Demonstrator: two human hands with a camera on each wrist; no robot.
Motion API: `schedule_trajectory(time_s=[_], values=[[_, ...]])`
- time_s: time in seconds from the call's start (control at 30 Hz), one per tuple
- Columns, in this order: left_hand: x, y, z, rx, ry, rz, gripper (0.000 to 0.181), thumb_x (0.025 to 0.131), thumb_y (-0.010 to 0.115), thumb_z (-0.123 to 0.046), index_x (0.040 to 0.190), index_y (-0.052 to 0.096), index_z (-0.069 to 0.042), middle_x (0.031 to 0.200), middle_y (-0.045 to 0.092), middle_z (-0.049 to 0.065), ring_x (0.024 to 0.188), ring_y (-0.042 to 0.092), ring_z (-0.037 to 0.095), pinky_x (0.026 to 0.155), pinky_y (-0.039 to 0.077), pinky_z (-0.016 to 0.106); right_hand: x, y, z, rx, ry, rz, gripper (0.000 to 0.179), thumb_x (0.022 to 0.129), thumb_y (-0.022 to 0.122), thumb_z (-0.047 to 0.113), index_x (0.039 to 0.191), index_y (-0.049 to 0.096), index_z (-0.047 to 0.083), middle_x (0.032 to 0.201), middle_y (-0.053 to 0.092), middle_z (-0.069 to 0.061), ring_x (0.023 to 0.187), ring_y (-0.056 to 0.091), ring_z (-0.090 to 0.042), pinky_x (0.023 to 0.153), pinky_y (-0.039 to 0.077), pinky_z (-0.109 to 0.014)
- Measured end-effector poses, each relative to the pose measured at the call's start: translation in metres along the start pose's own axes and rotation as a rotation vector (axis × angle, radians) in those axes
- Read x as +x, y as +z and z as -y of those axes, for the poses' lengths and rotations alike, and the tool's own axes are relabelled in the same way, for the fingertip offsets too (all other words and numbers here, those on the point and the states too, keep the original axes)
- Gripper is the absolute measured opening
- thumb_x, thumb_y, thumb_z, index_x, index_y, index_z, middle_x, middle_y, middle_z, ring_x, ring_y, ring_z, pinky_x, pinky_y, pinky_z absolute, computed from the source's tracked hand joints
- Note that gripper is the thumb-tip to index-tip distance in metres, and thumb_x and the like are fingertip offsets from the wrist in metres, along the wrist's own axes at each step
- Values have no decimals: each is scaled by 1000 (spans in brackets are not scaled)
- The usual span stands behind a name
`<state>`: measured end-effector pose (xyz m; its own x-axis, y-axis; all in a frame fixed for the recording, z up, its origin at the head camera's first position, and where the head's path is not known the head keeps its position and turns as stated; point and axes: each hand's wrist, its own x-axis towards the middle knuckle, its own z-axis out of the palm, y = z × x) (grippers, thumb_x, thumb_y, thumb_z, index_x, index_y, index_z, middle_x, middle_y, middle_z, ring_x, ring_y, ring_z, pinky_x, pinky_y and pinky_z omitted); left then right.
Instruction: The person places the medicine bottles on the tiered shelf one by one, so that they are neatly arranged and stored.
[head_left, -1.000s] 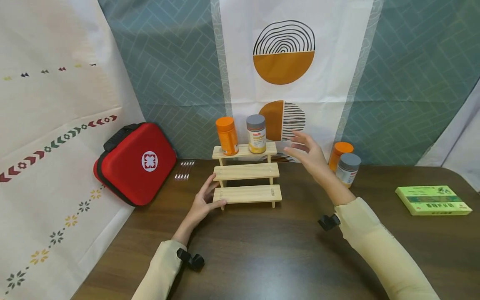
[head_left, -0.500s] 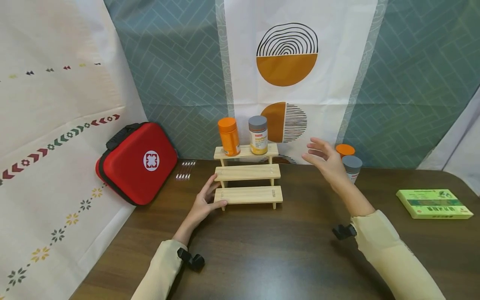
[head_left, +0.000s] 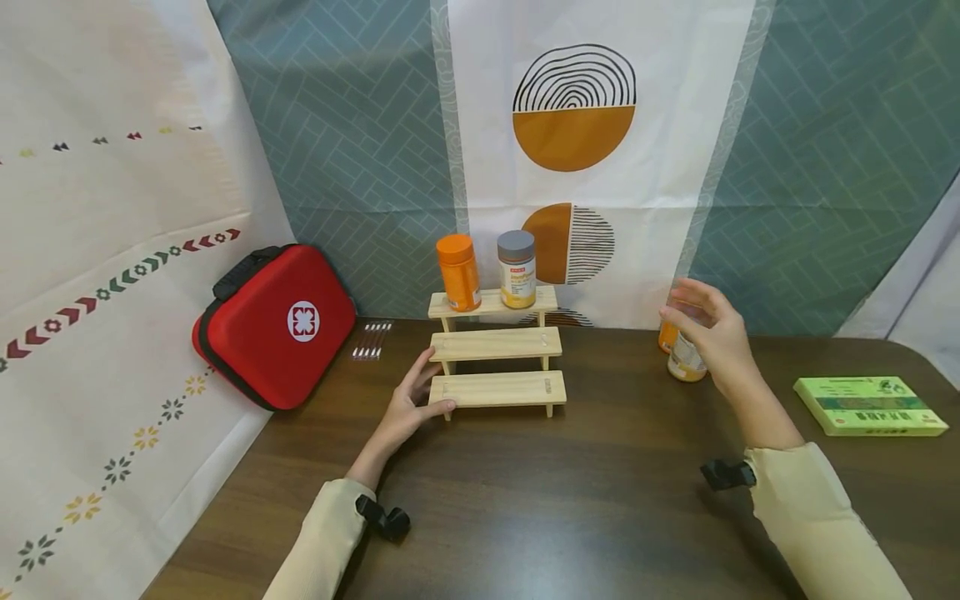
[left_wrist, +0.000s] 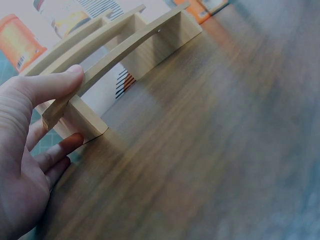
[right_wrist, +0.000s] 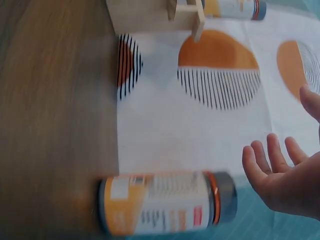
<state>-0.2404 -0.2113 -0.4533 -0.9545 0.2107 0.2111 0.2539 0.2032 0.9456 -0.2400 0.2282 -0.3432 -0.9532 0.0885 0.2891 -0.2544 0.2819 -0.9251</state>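
A three-tier wooden display rack (head_left: pixel 498 387) stands on the table. At its left end my left hand (head_left: pixel 401 410) grips the lowest step, thumb on top in the left wrist view (left_wrist: pixel 60 85) and other fingers beside the leg. On the top step stand an orange bottle (head_left: pixel 460 279) and a grey-capped bottle (head_left: pixel 517 279). My right hand (head_left: pixel 716 333), fingers spread, is over another grey-capped bottle (head_left: pixel 686 360), hiding its cap in the head view. In the right wrist view that bottle (right_wrist: pixel 160 202) is apart from the fingers. A second orange bottle (head_left: pixel 666 337) shows partly behind it.
A red first-aid case (head_left: pixel 277 329) leans at the left, with a small pack of cotton swabs (head_left: pixel 372 340) beside it. A flat green box (head_left: pixel 870 406) lies at the right. Patterned cloth (head_left: pixel 360 167) hangs along the table's back edge.
My right hand has moved from beside the rack rightward to the grey-capped bottle at the right. The left hand keeps its hold on the rack, and the bottles have not moved.
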Motion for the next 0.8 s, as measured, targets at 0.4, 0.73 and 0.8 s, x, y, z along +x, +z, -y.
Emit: schedule_trajectory(time_s=[0.4,0.73,0.8], values=[[-1,-1,-1,11,-2,1,93,83,74,-1,156,22,-25,153,38,23,133,47,44,110,32,61,4,-30,-21,50,41,-237,31,90,71,17,113,58,35,99,61,29,94,53,12,77,40,-2],[0,0,0,-3,1,0,93,83,74,1,156,22,-24,153,38,23,135,44,44,111,31,60,5,-40,-29,36,131,-226,32,90,70,26,120,58,31,101,55,30,99,47,8,78,38,-1],[0,0,0,-1,-4,-2,93,83,74,0,156,22,-24,153,38,22,135,44,43,111,31,60,6,-41,-31,-40,166,-195,44,91,68,33,133,54,26,107,52,29,104,46,6,83,39,-3]])
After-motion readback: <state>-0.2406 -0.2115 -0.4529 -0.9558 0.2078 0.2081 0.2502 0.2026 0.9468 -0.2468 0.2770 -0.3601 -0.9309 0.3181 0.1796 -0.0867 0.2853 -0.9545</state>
